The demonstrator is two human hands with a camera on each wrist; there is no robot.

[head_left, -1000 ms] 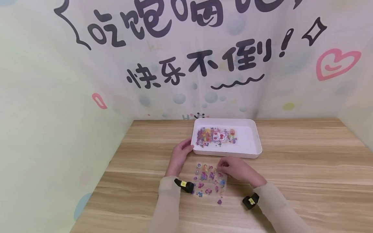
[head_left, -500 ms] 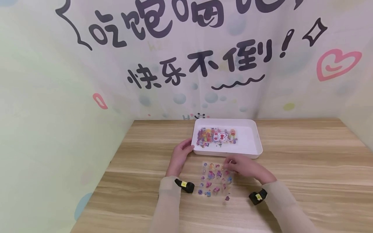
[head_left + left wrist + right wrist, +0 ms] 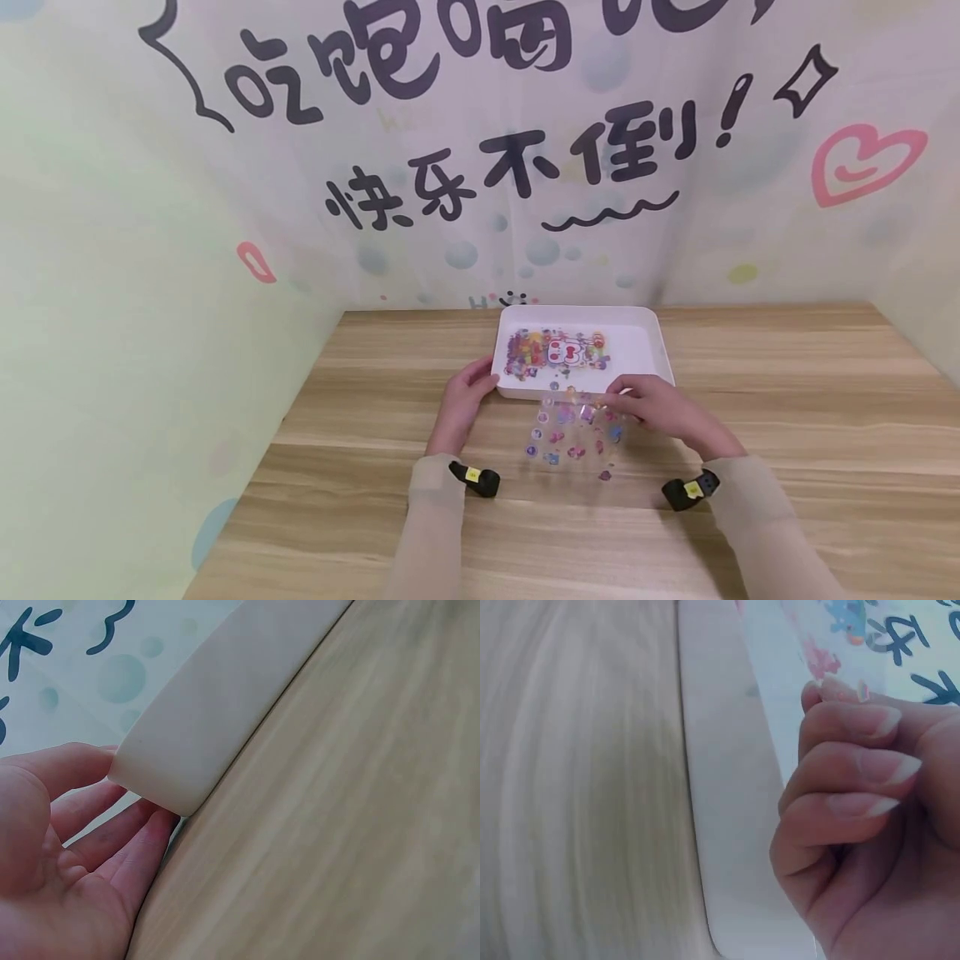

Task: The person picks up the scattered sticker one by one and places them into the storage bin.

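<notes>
My left hand (image 3: 463, 400) holds the near left corner of a shallow white tray (image 3: 637, 354). In the left wrist view the thumb lies at the corner of the tray wall (image 3: 202, 712) and the other fingers reach along its side. My right hand (image 3: 654, 406) pinches the upper right edge of a clear sticker sheet (image 3: 575, 452) dotted with small purple, pink and blue stickers. The sheet hangs tilted, its top overlapping the tray's front wall in the head view. Right wrist view: fingers curled, a pink sticker (image 3: 821, 660) just beyond the fingertips.
Inside the tray, toward its left, lies a clear pack of colourful stickers (image 3: 558, 352) with a white cartoon face. The wood-grain table (image 3: 360, 500) meets a printed cloth backdrop (image 3: 420, 275) behind the tray. Another pale wall stands at the left.
The right hand has moved right and away from the body, raising the sticker sheet from the table to the tray's front edge. The left hand has stayed at the tray corner.
</notes>
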